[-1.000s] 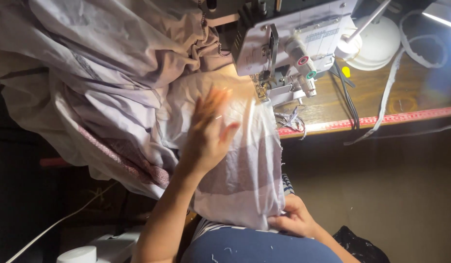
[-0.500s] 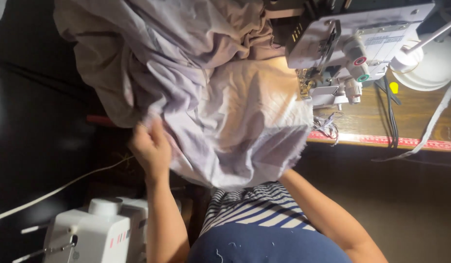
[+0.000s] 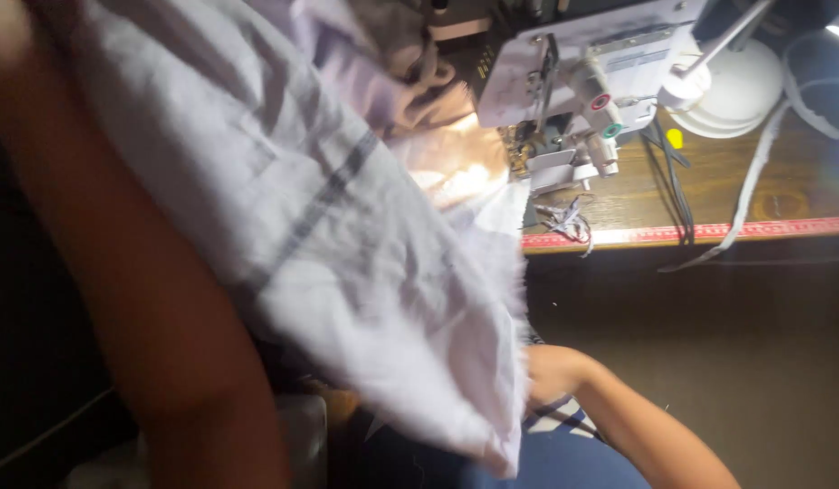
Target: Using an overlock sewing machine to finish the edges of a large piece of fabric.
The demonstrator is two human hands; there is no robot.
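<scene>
While right hand (image 3: 548,376) grips pale cloth (image 3: 347,244), left hand seemingly hidden, blurred.

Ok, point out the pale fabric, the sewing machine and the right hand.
pale fabric (image 3: 347,263), head view, on its wide middle panel.
sewing machine (image 3: 582,54), head view, on its white front housing.
right hand (image 3: 548,376), head view, on the knuckles at the fabric's frayed edge.
</scene>
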